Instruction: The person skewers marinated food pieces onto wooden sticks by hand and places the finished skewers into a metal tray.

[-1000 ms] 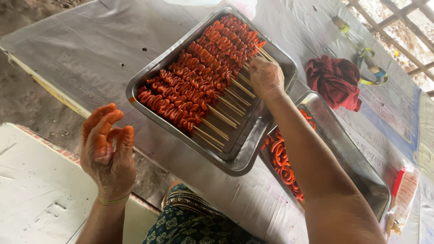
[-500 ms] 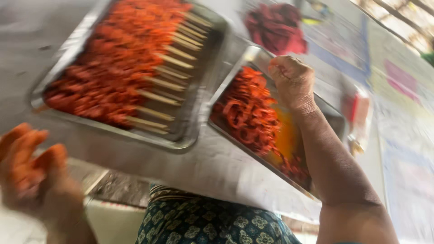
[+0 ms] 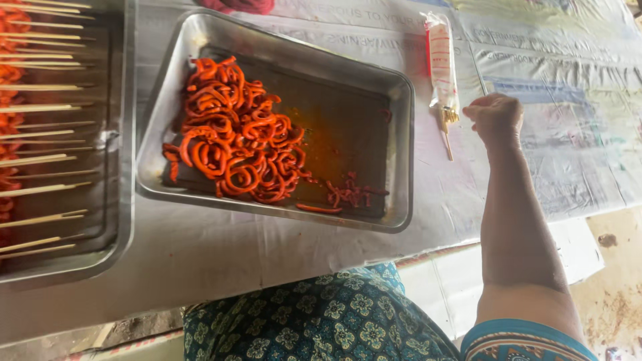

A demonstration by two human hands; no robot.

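Observation:
My right hand [image 3: 496, 115] reaches out over the table beside a long plastic bag of bamboo skewers [image 3: 441, 63]. Its fingers curl at the bag's open end, where skewer tips [image 3: 447, 130] stick out; whether it grips one I cannot tell. Left of the hand, a steel tray [image 3: 398, 154] holds a pile of orange-red marinated curls [image 3: 234, 140]. At the far left, a second steel tray [image 3: 114, 200] carries rows of loaded skewers with sticks pointing right. My left hand is out of view.
The table is covered with a printed plastic sheet [image 3: 568, 100]. A dark red cloth [image 3: 241, 5] lies at the top edge. My patterned blue-green clothing [image 3: 321, 314] fills the bottom, and bare ground [image 3: 615, 287] shows at bottom right.
My right hand moved from the skewer tray, across the tray of curls, to the skewer bag on the right. The view swung right, and my left hand dropped out of sight.

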